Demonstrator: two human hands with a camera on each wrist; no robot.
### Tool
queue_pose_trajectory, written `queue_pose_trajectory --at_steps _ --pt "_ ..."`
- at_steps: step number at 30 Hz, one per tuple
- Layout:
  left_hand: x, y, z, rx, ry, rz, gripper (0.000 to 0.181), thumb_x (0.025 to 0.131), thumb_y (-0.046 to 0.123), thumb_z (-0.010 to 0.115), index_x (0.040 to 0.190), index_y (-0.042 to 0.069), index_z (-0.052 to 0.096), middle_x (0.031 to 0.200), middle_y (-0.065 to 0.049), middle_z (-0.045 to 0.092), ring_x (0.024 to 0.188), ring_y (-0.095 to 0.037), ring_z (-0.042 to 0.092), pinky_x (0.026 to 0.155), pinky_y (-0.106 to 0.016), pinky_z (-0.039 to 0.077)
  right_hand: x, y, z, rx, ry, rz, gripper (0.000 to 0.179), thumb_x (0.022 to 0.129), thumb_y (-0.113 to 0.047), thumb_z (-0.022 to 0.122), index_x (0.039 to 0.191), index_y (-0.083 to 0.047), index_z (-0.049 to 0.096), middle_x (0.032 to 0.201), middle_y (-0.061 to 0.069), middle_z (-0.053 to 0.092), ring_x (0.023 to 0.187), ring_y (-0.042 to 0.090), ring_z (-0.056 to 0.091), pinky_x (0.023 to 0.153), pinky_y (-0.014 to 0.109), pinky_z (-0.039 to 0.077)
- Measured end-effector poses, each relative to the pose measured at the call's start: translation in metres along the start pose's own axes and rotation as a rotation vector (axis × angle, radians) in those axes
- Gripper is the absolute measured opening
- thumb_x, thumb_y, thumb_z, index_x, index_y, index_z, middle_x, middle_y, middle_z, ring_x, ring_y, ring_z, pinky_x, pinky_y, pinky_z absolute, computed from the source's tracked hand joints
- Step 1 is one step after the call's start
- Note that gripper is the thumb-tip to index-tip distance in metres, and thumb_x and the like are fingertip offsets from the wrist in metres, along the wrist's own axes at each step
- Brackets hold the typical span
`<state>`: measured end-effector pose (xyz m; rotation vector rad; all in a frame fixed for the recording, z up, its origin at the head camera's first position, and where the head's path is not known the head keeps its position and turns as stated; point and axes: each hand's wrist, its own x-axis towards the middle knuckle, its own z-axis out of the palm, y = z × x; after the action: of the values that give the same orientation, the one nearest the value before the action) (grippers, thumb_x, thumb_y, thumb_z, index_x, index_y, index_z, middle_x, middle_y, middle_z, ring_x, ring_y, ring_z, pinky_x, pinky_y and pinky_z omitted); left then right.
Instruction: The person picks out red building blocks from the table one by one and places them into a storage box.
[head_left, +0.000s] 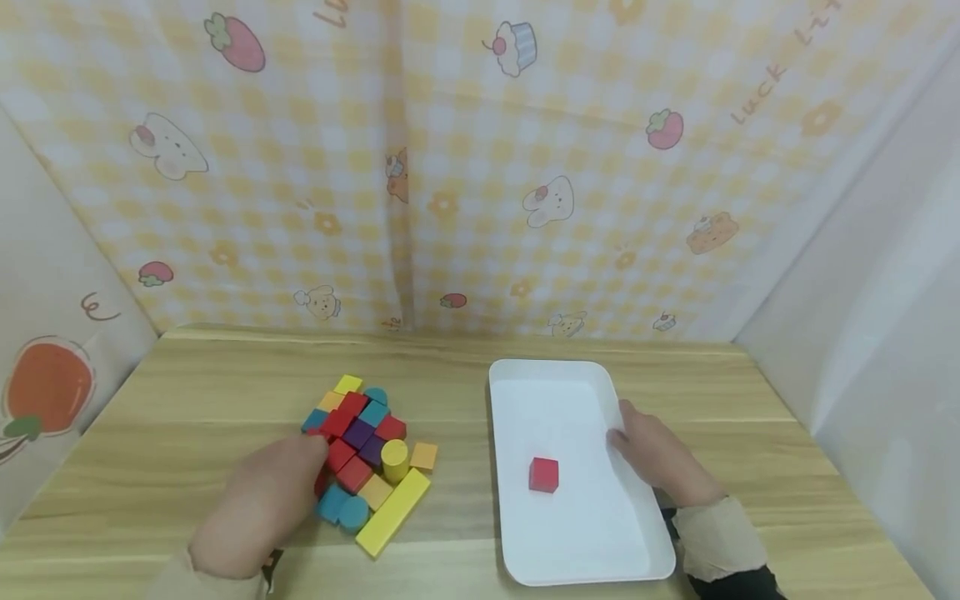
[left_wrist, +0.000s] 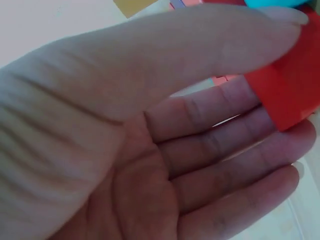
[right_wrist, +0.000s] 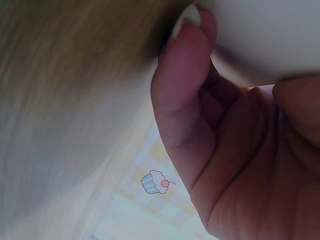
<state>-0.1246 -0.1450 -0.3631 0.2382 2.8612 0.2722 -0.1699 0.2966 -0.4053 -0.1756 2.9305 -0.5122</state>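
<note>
My left hand [head_left: 262,500] is at the near-left side of a cluster of wooden blocks. In the left wrist view its thumb and fingers pinch a red block [left_wrist: 287,90]. My right hand [head_left: 660,454] grips the right rim of a white tray [head_left: 570,550], its thumb lapping over the edge. Curled fingers of the right hand [right_wrist: 230,145] show against the tray's pale side [right_wrist: 270,40] in the right wrist view. A single red cube [head_left: 543,474] lies in the tray, left of its middle.
Around the left hand lie several blocks: red, purple, blue and orange ones, a yellow cylinder [head_left: 394,461] and a long yellow block [head_left: 393,513]. The wooden table [head_left: 450,575] ends at a checkered cloth [head_left: 480,250] behind, with pale walls at both sides.
</note>
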Motion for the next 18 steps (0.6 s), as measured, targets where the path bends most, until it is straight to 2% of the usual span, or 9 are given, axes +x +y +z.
queue_pose_trajectory --at_steps 8,11,14,18 --pt "0.0 -0.002 0.003 0.007 0.034 0.003 0.009 0.087 0.001 0.072 0.087 0.007 0.066 0.074 -0.005 0.059 0.066 -0.019 0.05 0.059 -0.033 0.05 -0.001 0.001 0.001 -0.006 0.002 -0.003 0.05 0.102 -0.012 0.053 0.139 0.018 0.037 0.122 0.038 0.062 0.109 0.039 0.068 0.088 0.051 0.057" --pt "0.0 -0.005 0.001 -0.02 0.039 0.002 0.012 0.086 -0.001 0.071 0.086 0.008 0.064 0.074 -0.004 0.058 0.066 -0.019 0.05 0.06 -0.032 0.048 -0.001 0.001 0.002 -0.01 0.003 0.006 0.052 0.102 -0.012 0.052 0.14 0.019 0.035 0.125 0.039 0.06 0.112 0.042 0.067 0.09 0.052 0.056" --pt "-0.001 -0.009 -0.004 -0.053 0.041 -0.01 0.016 0.084 -0.003 0.07 0.082 0.011 0.061 0.072 -0.002 0.055 0.066 -0.018 0.049 0.059 -0.031 0.045 -0.001 0.0 0.002 -0.014 0.0 0.014 0.055 0.102 -0.012 0.052 0.143 0.02 0.033 0.131 0.041 0.056 0.119 0.047 0.062 0.094 0.055 0.054" --pt "-0.002 -0.014 -0.013 -0.08 0.033 -0.024 0.014 0.082 0.0 0.075 0.086 0.008 0.065 0.075 -0.003 0.057 0.067 -0.019 0.05 0.059 -0.032 0.045 -0.001 0.0 0.001 -0.017 -0.001 0.021 0.056 0.102 -0.012 0.052 0.143 0.02 0.032 0.133 0.041 0.055 0.121 0.048 0.061 0.095 0.055 0.053"
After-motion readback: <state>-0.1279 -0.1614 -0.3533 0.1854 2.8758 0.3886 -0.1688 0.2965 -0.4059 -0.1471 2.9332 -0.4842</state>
